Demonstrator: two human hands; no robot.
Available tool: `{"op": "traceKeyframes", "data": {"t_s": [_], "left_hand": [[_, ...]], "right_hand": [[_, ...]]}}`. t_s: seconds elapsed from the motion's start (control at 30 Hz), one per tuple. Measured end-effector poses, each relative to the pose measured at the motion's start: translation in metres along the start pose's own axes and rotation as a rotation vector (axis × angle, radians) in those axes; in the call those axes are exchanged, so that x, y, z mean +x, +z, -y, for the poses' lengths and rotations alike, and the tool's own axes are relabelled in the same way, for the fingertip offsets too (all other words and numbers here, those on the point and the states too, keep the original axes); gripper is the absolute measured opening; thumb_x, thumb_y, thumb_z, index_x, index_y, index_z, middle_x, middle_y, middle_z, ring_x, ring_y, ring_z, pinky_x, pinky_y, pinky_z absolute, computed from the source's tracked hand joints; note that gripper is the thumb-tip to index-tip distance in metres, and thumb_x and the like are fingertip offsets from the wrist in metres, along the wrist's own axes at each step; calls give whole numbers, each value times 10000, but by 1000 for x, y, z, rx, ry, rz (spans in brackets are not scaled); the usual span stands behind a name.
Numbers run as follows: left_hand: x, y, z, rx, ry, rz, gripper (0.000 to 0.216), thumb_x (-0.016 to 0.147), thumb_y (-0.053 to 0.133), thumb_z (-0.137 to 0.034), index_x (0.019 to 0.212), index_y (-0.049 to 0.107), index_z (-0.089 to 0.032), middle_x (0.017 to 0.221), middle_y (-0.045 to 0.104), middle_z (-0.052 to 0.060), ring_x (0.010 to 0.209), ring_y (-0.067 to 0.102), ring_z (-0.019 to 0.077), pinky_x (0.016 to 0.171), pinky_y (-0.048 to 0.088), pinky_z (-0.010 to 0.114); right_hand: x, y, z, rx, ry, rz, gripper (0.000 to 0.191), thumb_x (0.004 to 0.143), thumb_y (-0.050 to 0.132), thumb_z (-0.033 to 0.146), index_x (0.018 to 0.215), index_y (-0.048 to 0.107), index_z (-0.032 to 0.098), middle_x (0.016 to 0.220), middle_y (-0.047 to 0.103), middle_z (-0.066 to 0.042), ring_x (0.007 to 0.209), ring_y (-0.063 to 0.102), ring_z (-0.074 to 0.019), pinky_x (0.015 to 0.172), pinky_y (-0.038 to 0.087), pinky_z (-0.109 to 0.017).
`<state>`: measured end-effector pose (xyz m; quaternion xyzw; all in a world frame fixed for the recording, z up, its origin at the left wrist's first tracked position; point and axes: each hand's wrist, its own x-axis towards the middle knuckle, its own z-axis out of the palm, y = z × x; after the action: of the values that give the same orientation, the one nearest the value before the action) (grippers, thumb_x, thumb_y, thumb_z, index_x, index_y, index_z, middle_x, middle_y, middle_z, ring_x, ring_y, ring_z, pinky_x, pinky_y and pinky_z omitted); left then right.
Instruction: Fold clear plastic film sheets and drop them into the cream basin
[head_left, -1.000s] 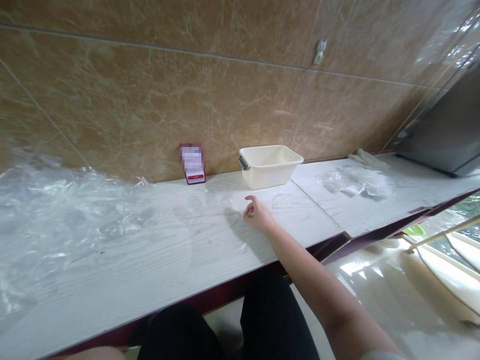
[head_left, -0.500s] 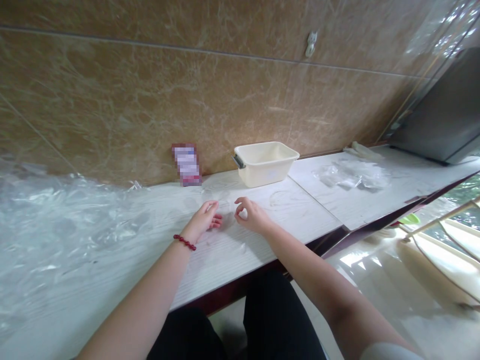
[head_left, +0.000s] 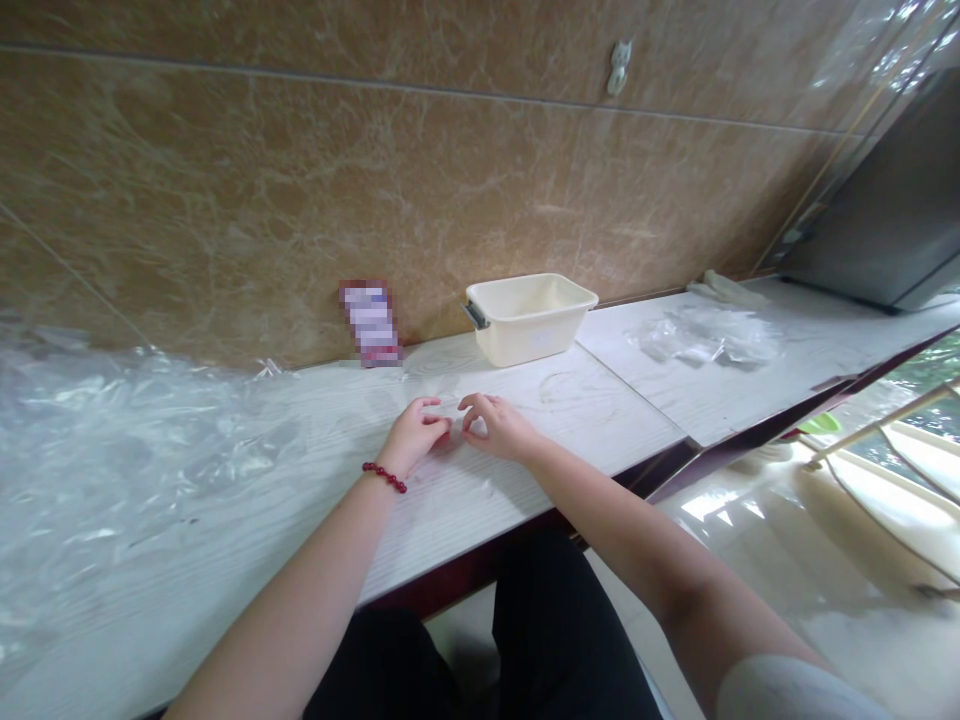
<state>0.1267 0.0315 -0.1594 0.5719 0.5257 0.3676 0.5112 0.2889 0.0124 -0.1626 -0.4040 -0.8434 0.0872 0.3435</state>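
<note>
Both my hands rest on the white wood-grain counter (head_left: pixel 225 520), fingertips almost meeting in front of me. My left hand (head_left: pixel 415 437), with a red bead bracelet on the wrist, has its fingers curled and pressed toward the right hand. On my right hand (head_left: pixel 496 428) the thumb and forefinger are pinched together. A faint clear film (head_left: pixel 457 470) lies on the counter under and between them. I cannot make out what the fingertips grip.
A cream plastic tub (head_left: pixel 532 315) stands by the wall behind my hands, and a small red-and-white card (head_left: pixel 371 322) leans left of it. Crumpled clear plastic (head_left: pixel 112 440) covers the counter's left end. More clear bags (head_left: pixel 709 335) lie right, before a dark appliance (head_left: pixel 885 230).
My left hand came into view and slid up beside the right one. The two hands have closed the gap until their fingertips nearly touch.
</note>
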Motion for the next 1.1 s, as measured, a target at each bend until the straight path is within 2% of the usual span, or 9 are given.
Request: {"op": "traceKeyframes", "data": {"t_s": [0.17, 0.33, 0.57, 0.7, 0.9, 1.1], "left_hand": [[2, -4, 4, 107, 63, -4, 306, 612, 535, -144, 916, 505, -164, 618, 560, -3, 507, 520, 91, 501, 408, 201], [2, -8, 3, 130, 38, -18, 247, 590, 535, -133, 835, 534, -163, 575, 519, -24, 460, 484, 77, 449, 386, 189], [2, -12, 1, 108, 20, -47, 231, 593, 523, -133, 822, 542, -162, 597, 519, -21, 468, 500, 78, 453, 396, 188], [4, -14, 3, 163, 7, -74, 188, 622, 477, -167, 772, 589, -152, 617, 538, -5, 494, 513, 84, 466, 390, 188], [6, -18, 7, 290, 59, -68, 233, 645, 488, -287, 767, 629, -148, 496, 525, -6, 461, 468, 99, 441, 350, 197], [-1, -19, -4, 333, 53, -80, 223, 602, 520, -180, 812, 579, -135, 693, 573, 30, 502, 477, 89, 413, 345, 181]], "right_hand": [[0, -6, -3, -31, 67, -60, 176, 722, 439, 156, 892, 478, 178, 854, 582, -25, 829, 502, -122, 791, 349, -265], [-2, -10, -9, -130, 94, 54, 202, 674, 476, 120, 856, 547, 171, 842, 575, -40, 818, 491, -138, 800, 342, -286], [-5, -6, -9, -146, 69, 115, 235, 685, 529, 222, 911, 588, 195, 891, 567, -50, 837, 482, -148, 815, 324, -311], [-6, -4, -11, -147, 70, 139, 245, 696, 531, 261, 929, 595, 223, 886, 559, -50, 846, 468, -160, 801, 324, -328], [-7, -4, -12, -156, 76, 159, 269, 686, 543, 283, 947, 593, 235, 905, 543, -51, 852, 449, -172, 785, 325, -334], [-8, -5, -11, -162, 88, 182, 290, 696, 534, 313, 975, 577, 249, 937, 514, -53, 858, 423, -178, 778, 314, -341]]}}
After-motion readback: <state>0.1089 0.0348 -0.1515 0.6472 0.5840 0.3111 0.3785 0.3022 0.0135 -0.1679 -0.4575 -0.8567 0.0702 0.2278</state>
